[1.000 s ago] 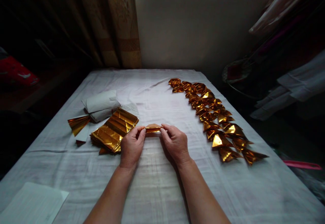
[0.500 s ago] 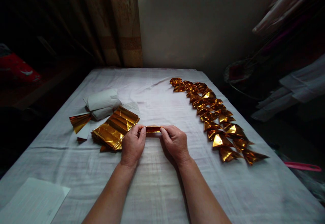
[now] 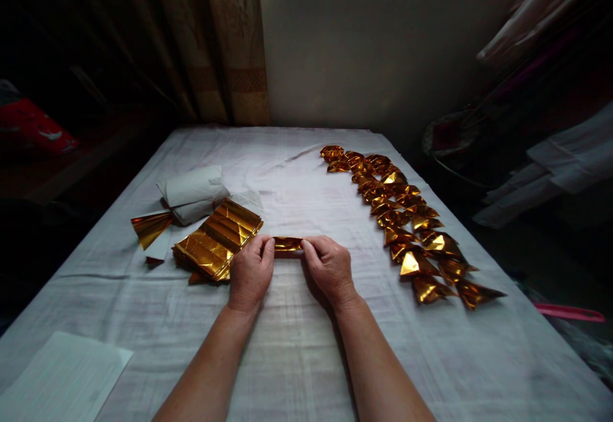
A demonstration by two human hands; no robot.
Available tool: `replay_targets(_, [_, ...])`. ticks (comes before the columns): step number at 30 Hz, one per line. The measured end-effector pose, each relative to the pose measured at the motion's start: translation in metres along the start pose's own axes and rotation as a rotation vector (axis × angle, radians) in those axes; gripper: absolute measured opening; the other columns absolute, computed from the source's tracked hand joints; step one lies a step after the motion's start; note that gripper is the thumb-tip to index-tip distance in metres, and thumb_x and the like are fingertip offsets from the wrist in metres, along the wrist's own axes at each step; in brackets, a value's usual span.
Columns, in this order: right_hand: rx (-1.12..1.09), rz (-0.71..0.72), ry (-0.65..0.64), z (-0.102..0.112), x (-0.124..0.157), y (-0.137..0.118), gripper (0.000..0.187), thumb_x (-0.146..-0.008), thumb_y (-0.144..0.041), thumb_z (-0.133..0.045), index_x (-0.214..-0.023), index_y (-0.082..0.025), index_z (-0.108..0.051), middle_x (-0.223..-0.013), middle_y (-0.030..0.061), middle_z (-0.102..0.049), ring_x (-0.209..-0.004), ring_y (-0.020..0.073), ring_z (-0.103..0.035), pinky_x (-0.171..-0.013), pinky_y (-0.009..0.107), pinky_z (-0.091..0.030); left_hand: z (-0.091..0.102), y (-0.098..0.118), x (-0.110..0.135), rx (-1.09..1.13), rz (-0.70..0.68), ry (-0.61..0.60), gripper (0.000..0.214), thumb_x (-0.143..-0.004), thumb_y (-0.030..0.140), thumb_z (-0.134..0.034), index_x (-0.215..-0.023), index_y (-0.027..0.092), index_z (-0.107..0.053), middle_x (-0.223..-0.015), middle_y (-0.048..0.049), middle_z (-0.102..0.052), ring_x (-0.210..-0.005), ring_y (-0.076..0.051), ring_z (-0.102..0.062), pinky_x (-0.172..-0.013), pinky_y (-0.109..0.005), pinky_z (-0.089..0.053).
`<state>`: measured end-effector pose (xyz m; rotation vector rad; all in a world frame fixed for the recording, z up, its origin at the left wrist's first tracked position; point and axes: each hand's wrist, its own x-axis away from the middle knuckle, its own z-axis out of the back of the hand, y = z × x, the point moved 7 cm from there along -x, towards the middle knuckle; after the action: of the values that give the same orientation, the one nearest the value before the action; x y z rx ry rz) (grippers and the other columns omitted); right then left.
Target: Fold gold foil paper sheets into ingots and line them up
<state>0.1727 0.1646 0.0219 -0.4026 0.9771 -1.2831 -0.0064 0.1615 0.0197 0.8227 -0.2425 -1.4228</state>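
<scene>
A narrow folded strip of gold foil paper stretches between my two hands, low over the cloth-covered table. My left hand pinches its left end with thumb and fingers, and my right hand pinches the right end the same way. Both fingertips' undersides are hidden. Just left of my left hand lies a stack of creased gold foil sheets. To the right, folded gold foil pieces, shaped like ingots with pointed ends, lie in a long double row.
Behind the stack sit a rolled white paper bundle and a loose foil scrap. A pale printed sheet rests at the near left of the white cloth. Beyond the table are a curtain, a wall and hanging clothes.
The gold strip's middle has opened out slightly and catches more light. Both hands keep their pinch on its ends and have barely moved.
</scene>
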Motion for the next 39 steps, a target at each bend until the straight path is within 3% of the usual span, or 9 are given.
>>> replay_targets(9, [-0.049, 0.02, -0.054, -0.002, -0.001, -0.003, 0.026, -0.092, -0.031, -0.051, -0.081, -0.025, -0.074, -0.081, 0.0035, -0.076, -0.074, 0.0178, -0.069, -0.071, 0.027, -0.05, -0.001, -0.001, -0.001, -0.003, 0.006, -0.019, 0.026, -0.091, 0.034, -0.046, -0.083, 0.022, -0.068, -0.075, -0.0036, -0.073, -0.07, -0.019, -0.067, -0.066, -0.026, -0.045])
replay_targets(30, [0.001, 0.004, -0.013, -0.002, -0.001, -0.001, 0.026, -0.093, -0.029, -0.05, -0.08, -0.024, -0.072, -0.08, 0.0035, -0.074, -0.074, 0.0177, -0.068, -0.071, 0.027, -0.049, -0.002, 0.003, 0.0, 0.017, -0.011, -0.074, 0.026, -0.091, 0.035, -0.044, -0.08, 0.022, -0.064, -0.071, -0.002, -0.07, -0.067, -0.019, -0.065, -0.064, -0.026, -0.046])
replay_targets(36, [-0.035, 0.048, -0.001, 0.002, -0.001, -0.005, 0.027, -0.092, -0.028, -0.05, -0.077, -0.023, -0.071, -0.075, 0.0031, -0.072, -0.071, 0.0158, -0.065, -0.069, 0.025, -0.048, 0.003, 0.009, 0.001, 0.072, -0.04, -0.023, 0.028, -0.092, 0.036, -0.044, -0.104, 0.022, -0.065, -0.087, -0.004, -0.073, -0.073, -0.019, -0.068, -0.072, -0.028, -0.05])
replay_targets(39, [-0.033, 0.056, 0.017, 0.003, -0.001, -0.005, 0.026, -0.092, -0.028, -0.05, -0.076, -0.022, -0.07, -0.074, 0.0027, -0.071, -0.069, 0.0153, -0.065, -0.069, 0.025, -0.047, 0.004, 0.012, 0.001, 0.065, -0.074, -0.015, 0.028, -0.093, 0.037, -0.042, -0.089, 0.021, -0.064, -0.081, -0.0041, -0.072, -0.073, -0.019, -0.067, -0.071, -0.028, -0.049])
